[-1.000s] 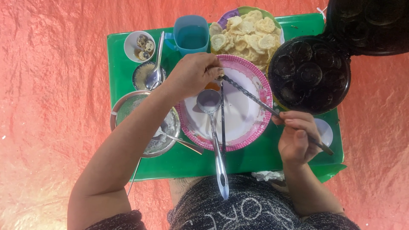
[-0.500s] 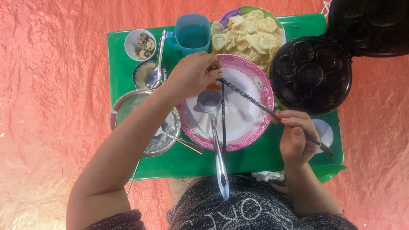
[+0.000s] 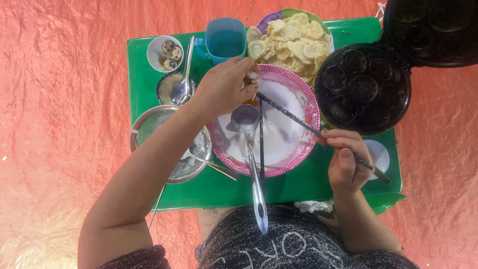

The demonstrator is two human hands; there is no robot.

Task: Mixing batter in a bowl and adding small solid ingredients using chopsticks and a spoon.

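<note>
Head view: the stick [image 3: 298, 121], pinched in the right hand [image 3: 344, 160], had been kept across the pink bowl [image 3: 303, 102] on the bench [image 3: 149, 55]; the left hand [image 3: 224, 87] had stayed curled at its tip, contents hidden.

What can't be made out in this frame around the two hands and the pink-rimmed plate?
Head view only:
- What the left hand pinches at the pink-rimmed plate: its own fingers cover it.
- Far tip of the dark stick held by the right hand: hidden under the left hand.
- Open lid of the black mould pan: cut off by the top and right edges.
- Contents of the small white bowl: too small to identify.
</note>
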